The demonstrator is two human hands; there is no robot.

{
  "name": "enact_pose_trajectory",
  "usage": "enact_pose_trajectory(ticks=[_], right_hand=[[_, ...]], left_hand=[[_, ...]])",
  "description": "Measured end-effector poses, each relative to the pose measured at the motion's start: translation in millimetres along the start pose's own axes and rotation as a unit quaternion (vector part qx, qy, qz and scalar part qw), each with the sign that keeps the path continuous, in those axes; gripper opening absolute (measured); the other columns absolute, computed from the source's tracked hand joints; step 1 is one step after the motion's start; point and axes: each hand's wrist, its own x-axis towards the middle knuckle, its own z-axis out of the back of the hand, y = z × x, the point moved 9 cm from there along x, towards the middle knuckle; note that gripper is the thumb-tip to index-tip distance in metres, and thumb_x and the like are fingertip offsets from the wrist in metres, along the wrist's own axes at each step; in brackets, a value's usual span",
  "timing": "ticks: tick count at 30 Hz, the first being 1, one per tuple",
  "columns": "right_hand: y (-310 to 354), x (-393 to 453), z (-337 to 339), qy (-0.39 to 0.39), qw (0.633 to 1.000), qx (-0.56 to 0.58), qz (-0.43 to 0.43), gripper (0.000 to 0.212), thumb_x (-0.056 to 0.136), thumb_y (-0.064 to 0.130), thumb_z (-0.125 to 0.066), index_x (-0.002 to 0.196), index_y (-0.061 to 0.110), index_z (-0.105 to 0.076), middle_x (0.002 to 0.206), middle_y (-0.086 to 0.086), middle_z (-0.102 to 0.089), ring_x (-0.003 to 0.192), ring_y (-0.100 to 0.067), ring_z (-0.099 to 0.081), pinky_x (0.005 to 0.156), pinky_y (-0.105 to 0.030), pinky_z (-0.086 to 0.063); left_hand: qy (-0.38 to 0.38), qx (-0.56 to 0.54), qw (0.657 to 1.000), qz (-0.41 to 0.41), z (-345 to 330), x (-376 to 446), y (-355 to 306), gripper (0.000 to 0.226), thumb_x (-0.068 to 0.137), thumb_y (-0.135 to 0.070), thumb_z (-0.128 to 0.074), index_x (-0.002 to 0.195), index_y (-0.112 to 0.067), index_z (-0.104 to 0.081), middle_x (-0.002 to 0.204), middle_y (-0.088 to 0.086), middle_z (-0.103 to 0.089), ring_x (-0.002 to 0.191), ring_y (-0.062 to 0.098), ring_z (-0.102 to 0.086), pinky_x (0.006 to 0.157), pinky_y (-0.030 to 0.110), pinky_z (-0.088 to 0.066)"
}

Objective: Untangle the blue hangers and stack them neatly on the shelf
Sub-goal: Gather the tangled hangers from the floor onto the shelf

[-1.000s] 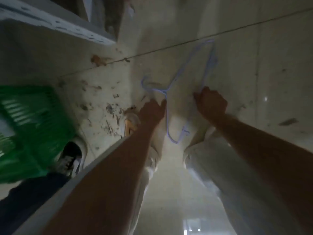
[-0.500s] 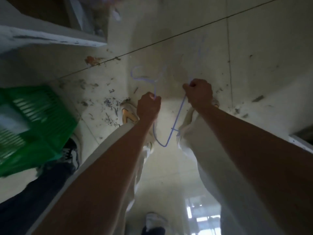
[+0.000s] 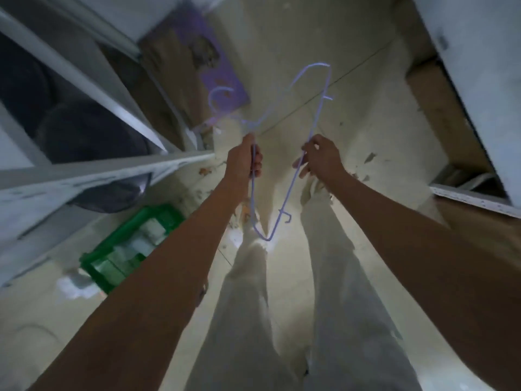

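A thin pale-blue hanger (image 3: 318, 111) hangs in the air in front of me, above my light trousers. My left hand (image 3: 244, 158) is closed around one of its bars just below the hook (image 3: 218, 100), which points up and left. My right hand (image 3: 321, 158) pinches the opposite bar between fingers and thumb. The hanger's far end rises above both hands; its near end dips to a bend (image 3: 266, 238) between my legs. A white shelf unit (image 3: 93, 170) stands close on the left, its front edge level with my left hand.
A green plastic basket (image 3: 127, 246) sits on the floor at the lower left. Dark round items lie inside the left shelf. A purple box (image 3: 222, 77) on brown cardboard stands ahead. Another white shelf (image 3: 473, 193) edges in at the right. The tiled floor is littered with debris.
Both hands have lifted the hanger from near the floor to chest height. My view has risen and swung, bringing the left shelf and the right shelf into sight.
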Motion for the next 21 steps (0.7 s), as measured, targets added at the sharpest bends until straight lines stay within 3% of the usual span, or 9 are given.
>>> enact_pose_trajectory(ticks=[4, 7, 10, 14, 17, 21], right_hand=[[48, -67, 32, -0.038, 0.993, 0.108, 0.041, 0.012, 0.105, 0.005, -0.043, 0.097, 0.005, -0.051, 0.073, -0.025, -0.066, 0.026, -0.016, -0.043, 0.035, -0.022, -0.031], [67, -109, 67, -0.072, 0.981, 0.172, 0.052, 0.017, 0.106, 0.009, -0.041, 0.091, 0.01, -0.049, 0.068, -0.02, -0.065, 0.028, -0.019, -0.038, 0.038, -0.023, -0.029], [83, -156, 119, -0.109, 0.968, 0.214, 0.079, 0.018, 0.11, 0.018, -0.041, 0.102, 0.007, -0.053, 0.065, -0.014, -0.065, 0.031, -0.019, -0.035, 0.037, -0.019, -0.026], [90, -226, 210, -0.186, 0.926, 0.31, 0.111, 0.032, 0.11, 0.022, -0.042, 0.092, 0.008, -0.065, 0.055, -0.007, -0.061, 0.032, -0.012, -0.033, 0.041, -0.017, -0.023], [81, -270, 271, -0.24, 0.892, 0.358, 0.134, 0.038, 0.11, 0.025, -0.041, 0.08, 0.013, -0.064, 0.048, 0.001, -0.057, 0.036, -0.011, -0.034, 0.044, -0.02, -0.022], [65, -333, 367, -0.301, 0.846, 0.392, 0.202, 0.039, 0.11, 0.029, -0.042, 0.081, 0.013, -0.062, 0.05, -0.004, -0.061, 0.032, -0.011, -0.031, 0.039, -0.015, -0.024]], left_hand=[[0.076, 0.033, 0.992, -0.099, -36, -84, -68, 0.04, 0.108, -0.031, -0.04, 0.073, -0.018, -0.051, 0.039, -0.01, -0.037, 0.031, 0.007, -0.032, 0.04, 0.023, -0.025], [0.109, 0.082, 0.978, -0.159, -65, -133, -99, 0.036, 0.109, -0.026, -0.039, 0.077, -0.016, -0.053, 0.039, -0.012, -0.033, 0.03, 0.004, -0.029, 0.037, 0.018, -0.025], [0.146, 0.111, 0.964, -0.191, -107, -187, -119, 0.037, 0.109, -0.022, -0.04, 0.074, -0.016, -0.051, 0.04, -0.012, -0.034, 0.032, 0.005, -0.03, 0.039, 0.021, -0.024], [0.22, 0.121, 0.937, -0.243, -188, -280, -134, 0.036, 0.106, -0.018, -0.044, 0.07, -0.015, -0.051, 0.043, -0.007, -0.035, 0.035, 0.009, -0.031, 0.042, 0.025, -0.024], [0.277, 0.158, 0.904, -0.284, -249, -334, -128, 0.037, 0.106, -0.018, -0.045, 0.07, -0.014, -0.051, 0.045, -0.004, -0.036, 0.039, 0.012, -0.032, 0.041, 0.024, -0.028], [0.324, 0.213, 0.863, -0.324, -328, -393, -117, 0.037, 0.107, -0.018, -0.046, 0.071, -0.012, -0.054, 0.044, -0.006, -0.039, 0.039, 0.012, -0.035, 0.041, 0.023, -0.03]])
